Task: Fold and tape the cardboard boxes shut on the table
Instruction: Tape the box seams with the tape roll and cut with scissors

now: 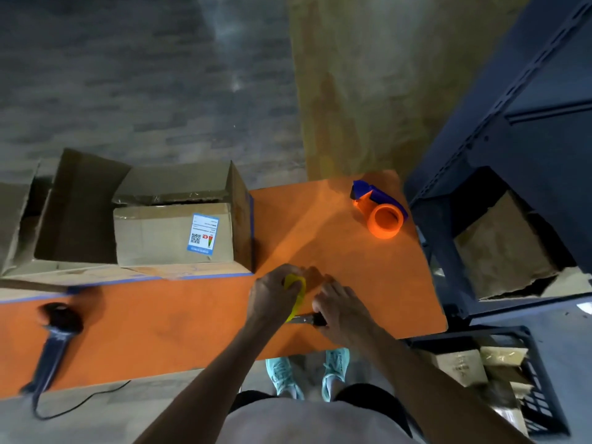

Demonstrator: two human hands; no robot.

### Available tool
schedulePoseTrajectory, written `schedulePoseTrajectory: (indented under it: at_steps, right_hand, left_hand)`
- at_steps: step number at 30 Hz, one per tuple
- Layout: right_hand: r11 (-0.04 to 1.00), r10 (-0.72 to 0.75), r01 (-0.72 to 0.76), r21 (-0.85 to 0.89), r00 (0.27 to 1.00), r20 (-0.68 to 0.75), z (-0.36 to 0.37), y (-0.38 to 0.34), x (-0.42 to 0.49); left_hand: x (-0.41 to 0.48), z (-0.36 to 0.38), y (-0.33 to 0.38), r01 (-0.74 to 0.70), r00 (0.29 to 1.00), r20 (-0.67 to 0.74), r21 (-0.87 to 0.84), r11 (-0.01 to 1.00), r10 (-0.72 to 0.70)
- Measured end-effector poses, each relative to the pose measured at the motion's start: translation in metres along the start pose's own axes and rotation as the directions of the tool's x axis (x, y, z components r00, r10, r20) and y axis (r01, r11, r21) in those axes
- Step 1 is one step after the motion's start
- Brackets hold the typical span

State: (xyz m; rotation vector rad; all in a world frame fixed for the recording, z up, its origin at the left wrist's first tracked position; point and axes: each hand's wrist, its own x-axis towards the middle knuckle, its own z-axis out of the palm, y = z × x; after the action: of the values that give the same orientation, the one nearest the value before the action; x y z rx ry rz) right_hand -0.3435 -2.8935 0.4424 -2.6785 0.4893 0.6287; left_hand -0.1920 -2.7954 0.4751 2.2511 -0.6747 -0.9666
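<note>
Cardboard box sits open on the table, far left edge; tape dispenser at the far right corner. Left grip wraps a yellow cutter, right grip pinches its dark end.

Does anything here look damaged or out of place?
Yes: the cardboard on the lower level of the blue rack at the right has a ragged, torn front edge.

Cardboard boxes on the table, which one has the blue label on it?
The small box, the one nearest the tape dispenser; its front carries a blue-edged label. The open box left of it shows bare cardboard.
</note>
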Motion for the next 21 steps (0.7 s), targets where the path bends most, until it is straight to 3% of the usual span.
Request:
schedulePoseTrajectory:
  at_steps: [2, 4, 9, 16, 21]
  right_hand:
    - [0.999, 0.052, -0.052, 0.007, 0.999, 0.009, -0.008, 0.005, 0.003]
    - [0.991, 0.119, -0.117, 0.061, 0.993, -0.028, -0.015, 0.013, 0.001]
    - [0.881, 0.365, -0.289, 0.374, 0.919, -0.150, -0.038, 0.035, -0.009]
    - [0.898, 0.199, -0.050, 0.436, 0.932, -0.303, -0.050, 0.017, -0.012]
    - [0.892, 0.191, -0.015, 0.452, 0.918, -0.347, -0.053, 0.004, -0.015]
  left_hand:
    - [-0.002, -0.005, -0.002, -0.031, 0.996, -0.086, 0.045, 0.999, 0.034]
    - [-0.002, -0.009, -0.002, -0.003, 0.998, -0.058, 0.019, 1.000, 0.004]
    - [0.008, -0.016, -0.010, 0.056, 0.997, -0.037, -0.127, 0.990, -0.061]
    - [0.008, -0.020, -0.008, 0.071, 0.993, -0.071, -0.260, 0.963, -0.092]
    - [0.001, -0.023, -0.004, 0.065, 0.984, -0.135, -0.339, 0.939, -0.117]
